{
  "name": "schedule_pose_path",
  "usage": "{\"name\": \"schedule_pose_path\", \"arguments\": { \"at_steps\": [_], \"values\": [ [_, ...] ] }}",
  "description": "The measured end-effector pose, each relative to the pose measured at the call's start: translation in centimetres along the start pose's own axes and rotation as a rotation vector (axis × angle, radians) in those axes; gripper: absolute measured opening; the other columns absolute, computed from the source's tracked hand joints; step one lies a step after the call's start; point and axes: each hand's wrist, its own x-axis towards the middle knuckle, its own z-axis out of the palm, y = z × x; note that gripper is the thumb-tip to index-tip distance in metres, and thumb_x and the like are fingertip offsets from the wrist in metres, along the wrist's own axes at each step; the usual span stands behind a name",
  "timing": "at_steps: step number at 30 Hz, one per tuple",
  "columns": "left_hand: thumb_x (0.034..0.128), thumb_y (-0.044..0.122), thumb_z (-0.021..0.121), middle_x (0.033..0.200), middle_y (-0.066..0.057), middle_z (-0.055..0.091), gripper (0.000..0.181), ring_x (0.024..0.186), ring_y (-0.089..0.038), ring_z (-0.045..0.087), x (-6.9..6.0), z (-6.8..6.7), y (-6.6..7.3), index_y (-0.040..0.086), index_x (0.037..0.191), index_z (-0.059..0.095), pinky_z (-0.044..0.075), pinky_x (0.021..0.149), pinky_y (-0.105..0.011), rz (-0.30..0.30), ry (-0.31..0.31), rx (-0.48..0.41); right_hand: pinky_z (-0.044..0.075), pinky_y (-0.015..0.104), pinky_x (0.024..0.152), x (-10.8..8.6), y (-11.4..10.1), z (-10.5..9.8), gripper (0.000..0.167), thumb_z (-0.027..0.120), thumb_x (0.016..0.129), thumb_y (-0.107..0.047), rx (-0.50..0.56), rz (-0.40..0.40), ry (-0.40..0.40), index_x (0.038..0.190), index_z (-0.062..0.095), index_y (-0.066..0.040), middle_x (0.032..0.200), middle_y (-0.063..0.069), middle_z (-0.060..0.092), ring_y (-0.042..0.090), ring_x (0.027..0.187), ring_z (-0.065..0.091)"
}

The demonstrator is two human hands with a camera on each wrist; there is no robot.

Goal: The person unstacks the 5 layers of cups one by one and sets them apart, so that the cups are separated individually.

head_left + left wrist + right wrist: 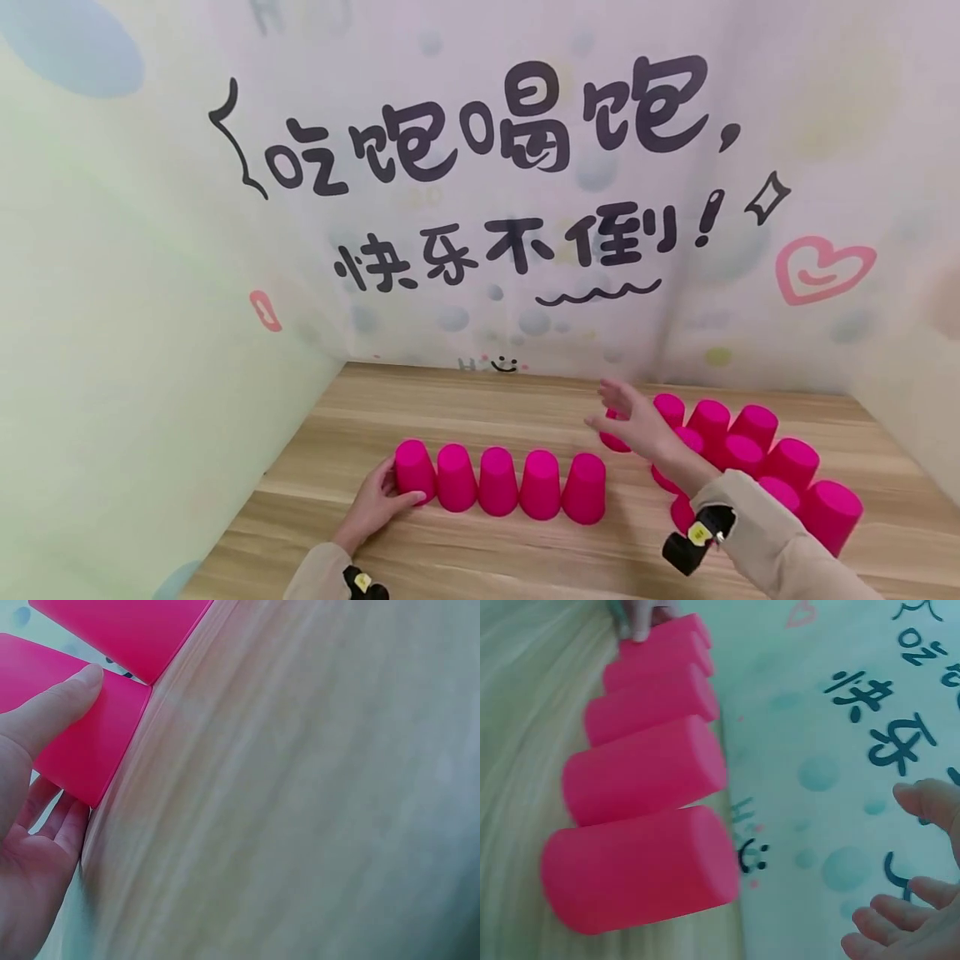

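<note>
Several pink cups stand upside down in a straight row on the wooden table. My left hand (375,504) holds the leftmost cup (415,471), its thumb on the near side and the other fingers round the far side; the left wrist view shows the thumb lying along this cup (94,742). The row's rightmost cup (584,490) stands untouched. My right hand (637,425) is in the air right of the row, fingers spread and holding nothing. Behind it a single pink cup (617,440) is partly hidden.
On the right, a group of more upside-down pink cups (793,462) stands partly behind my right forearm. Bare wooden table (480,400) shows behind the row. A printed cloth wall (465,333) rises at the table's back edge, with pale walls at both sides.
</note>
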Motion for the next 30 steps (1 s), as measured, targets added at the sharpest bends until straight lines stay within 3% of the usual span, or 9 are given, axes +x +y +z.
{"name": "schedule_pose_path", "arguments": {
  "at_steps": [10,13,17,20,25,30],
  "values": [
    [0.0692,0.010,0.075,0.108,-0.014,0.055,0.066,0.102,-0.028,0.053,-0.1,0.2,0.0,-0.002,0.125,0.043,0.044,0.088,-0.037,0.008,0.001,0.017,0.031,0.054,0.094,-2.1,3.5,2.7,0.073,0.070,0.075,-0.021,-0.008,0.029,-0.155,0.132,0.031,0.002,0.132,0.025,0.034,0.044,0.119,0.032],
    [0.0688,0.008,0.075,0.108,-0.014,0.055,0.066,0.101,-0.027,0.053,-0.1,0.1,0.1,-0.004,0.125,0.043,0.044,0.087,-0.037,0.022,0.008,0.025,0.035,0.052,0.093,-2.5,4.4,3.3,0.073,0.072,0.073,-0.020,0.001,0.065,-0.139,0.131,0.034,0.001,0.129,0.023,0.038,0.042,0.117,0.036],
    [0.0694,0.002,0.073,0.106,-0.016,0.055,0.064,0.100,-0.031,0.053,-0.6,0.1,1.8,-0.007,0.124,0.042,0.043,0.087,-0.041,0.019,0.011,0.012,0.043,0.044,0.087,-2.7,5.7,4.1,0.072,0.076,0.069,-0.019,-0.002,0.113,-0.083,0.129,0.039,-0.003,0.119,0.016,0.048,0.035,0.109,0.045],
    [0.0700,0.001,0.073,0.106,-0.017,0.055,0.063,0.101,-0.032,0.052,-0.5,0.0,1.9,-0.007,0.124,0.042,0.043,0.088,-0.041,0.001,0.010,0.001,0.047,0.041,0.082,-3.0,6.4,4.5,0.068,0.075,0.069,-0.017,0.003,0.126,-0.066,0.126,0.042,-0.002,0.112,0.012,0.053,0.031,0.104,0.049],
    [0.0695,0.009,0.075,0.107,-0.013,0.055,0.066,0.101,-0.027,0.053,0.0,0.0,0.2,-0.002,0.126,0.043,0.044,0.088,-0.036,-0.001,0.003,0.021,0.047,0.040,0.082,-3.3,7.1,4.9,0.062,0.074,0.071,-0.017,0.030,0.103,-0.060,0.123,0.045,-0.001,0.109,0.011,0.055,0.032,0.103,0.050],
    [0.0686,0.010,0.076,0.107,-0.013,0.056,0.066,0.100,-0.027,0.053,0.0,0.0,-0.1,-0.001,0.125,0.043,0.044,0.087,-0.036,0.006,0.002,0.024,0.048,0.038,0.080,-3.3,7.2,4.7,0.064,0.076,0.069,-0.018,0.038,0.151,-0.015,0.123,0.045,-0.002,0.107,0.009,0.056,0.029,0.101,0.051]
  ]
}}
